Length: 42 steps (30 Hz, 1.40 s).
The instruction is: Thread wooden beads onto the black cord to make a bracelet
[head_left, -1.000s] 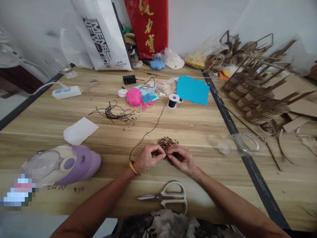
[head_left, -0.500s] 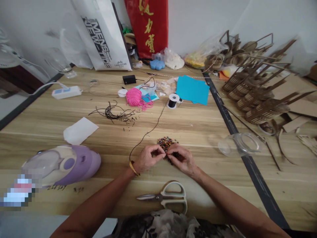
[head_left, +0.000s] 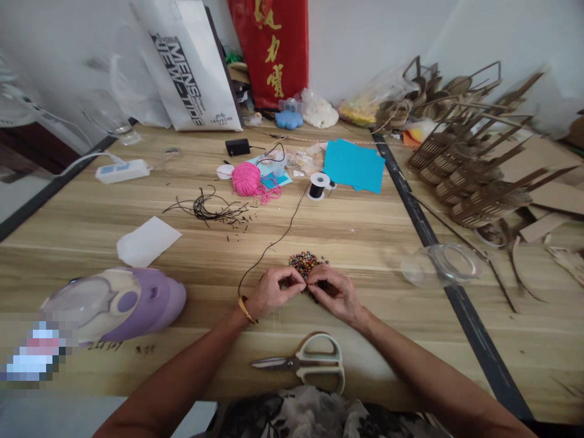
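My left hand (head_left: 279, 288) is closed in a pinch on the black cord (head_left: 286, 234), which runs from a white spool (head_left: 320, 180) down to the left wrist and disappears behind the hand. My right hand (head_left: 336, 294) pinches a tiny reddish bead, its fingertips almost meeting those of the left. Both hands hover at the near side of a pile of multicoloured beads (head_left: 305, 261), partly covering it. The cord's end between the fingers is too small to make out. Scissors (head_left: 296, 364) with pale handles lie nearer my body.
Cut black cords (head_left: 205, 207), pink yarn (head_left: 246, 179) and blue sheets (head_left: 354, 165) lie farther back. A purple-and-cream appliance (head_left: 137, 303) and white paper (head_left: 148, 241) are on the left. Right of the hands are a clear plastic container (head_left: 440, 266) and several woven baskets (head_left: 474, 176).
Both hands keep the same pinch in nearly the same place. The view has shifted very slightly; the beads, spool and scissors stay where they were.
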Motion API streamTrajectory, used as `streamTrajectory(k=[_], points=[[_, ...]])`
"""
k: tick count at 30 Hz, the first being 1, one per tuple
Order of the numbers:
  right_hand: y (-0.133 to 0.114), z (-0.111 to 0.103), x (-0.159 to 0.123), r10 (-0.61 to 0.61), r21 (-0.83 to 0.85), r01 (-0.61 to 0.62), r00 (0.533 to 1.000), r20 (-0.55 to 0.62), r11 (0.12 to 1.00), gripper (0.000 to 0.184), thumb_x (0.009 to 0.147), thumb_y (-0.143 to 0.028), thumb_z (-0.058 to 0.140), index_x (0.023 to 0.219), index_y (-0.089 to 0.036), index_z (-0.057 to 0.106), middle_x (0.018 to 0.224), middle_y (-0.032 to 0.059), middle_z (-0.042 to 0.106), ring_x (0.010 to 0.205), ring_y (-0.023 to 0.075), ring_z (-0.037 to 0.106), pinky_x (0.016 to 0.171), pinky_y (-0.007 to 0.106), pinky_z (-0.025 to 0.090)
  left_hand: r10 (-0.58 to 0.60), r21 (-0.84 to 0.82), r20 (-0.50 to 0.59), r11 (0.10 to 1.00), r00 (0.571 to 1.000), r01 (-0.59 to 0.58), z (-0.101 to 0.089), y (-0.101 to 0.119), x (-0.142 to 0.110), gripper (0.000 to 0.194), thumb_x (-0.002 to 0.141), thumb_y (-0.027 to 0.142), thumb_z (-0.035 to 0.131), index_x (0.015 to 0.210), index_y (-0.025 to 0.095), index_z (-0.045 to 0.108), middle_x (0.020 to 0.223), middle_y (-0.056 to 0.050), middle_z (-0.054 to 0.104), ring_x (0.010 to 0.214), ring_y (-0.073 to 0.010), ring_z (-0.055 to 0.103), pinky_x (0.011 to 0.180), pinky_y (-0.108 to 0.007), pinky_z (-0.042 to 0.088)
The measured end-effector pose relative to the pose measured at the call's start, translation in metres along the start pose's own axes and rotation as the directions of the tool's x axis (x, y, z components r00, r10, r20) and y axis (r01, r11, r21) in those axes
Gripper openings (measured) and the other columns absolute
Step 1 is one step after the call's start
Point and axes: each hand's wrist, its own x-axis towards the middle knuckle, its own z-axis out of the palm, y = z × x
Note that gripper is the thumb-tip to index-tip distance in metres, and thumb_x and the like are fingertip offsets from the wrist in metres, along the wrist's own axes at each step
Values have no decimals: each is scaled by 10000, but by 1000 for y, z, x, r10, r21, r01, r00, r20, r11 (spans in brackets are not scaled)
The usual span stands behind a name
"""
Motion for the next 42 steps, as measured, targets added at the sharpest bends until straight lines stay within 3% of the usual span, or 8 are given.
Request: streamTrajectory(k=[42], points=[[1,-1,1,-37,-34,36,999,-18,999,31,853,-195,605,864,-176,626,784,63,645,762,168,593,728,332,488,-11,36,7,999,1000,11,-2,5,2,90,775,203,630,741,136,681,714,-31,699,672,-134,596,663,-230,442]])
